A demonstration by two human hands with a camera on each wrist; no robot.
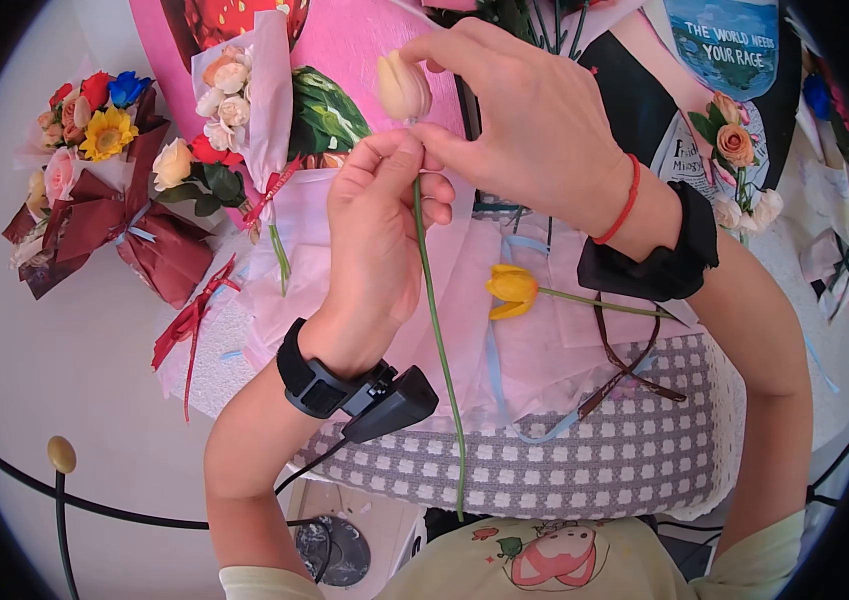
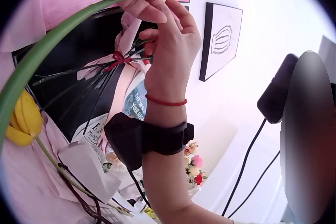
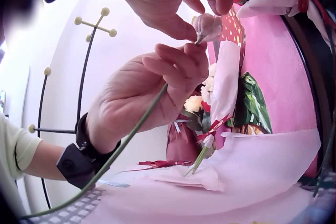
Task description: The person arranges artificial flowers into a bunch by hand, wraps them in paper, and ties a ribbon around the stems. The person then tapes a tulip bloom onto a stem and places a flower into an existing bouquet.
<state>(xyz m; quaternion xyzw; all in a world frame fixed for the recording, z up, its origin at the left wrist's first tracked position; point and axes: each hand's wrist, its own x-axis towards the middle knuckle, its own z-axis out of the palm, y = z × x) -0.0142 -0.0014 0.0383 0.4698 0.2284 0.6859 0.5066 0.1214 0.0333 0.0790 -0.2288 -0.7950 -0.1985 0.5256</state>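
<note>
A pale cream tulip (image 1: 405,88) on a long green stem (image 1: 435,310) is held upright above the table. My left hand (image 1: 377,225) pinches the stem just under the bloom, thumb against curled fingers. Thumb and fingers of my right hand (image 1: 535,120) are bent around the bloom, the thumb at its base and a fingertip near its top. In the right wrist view the bloom (image 3: 207,27) hangs between the two hands, and the stem (image 3: 131,134) runs down past the left palm.
A yellow tulip (image 1: 513,291) lies on pink wrapping paper (image 1: 345,290), beside brown and blue ribbons. Wrapped bouquets stand at the left, among them one in dark red paper (image 1: 160,250). A checked cloth (image 1: 545,450) covers the near edge.
</note>
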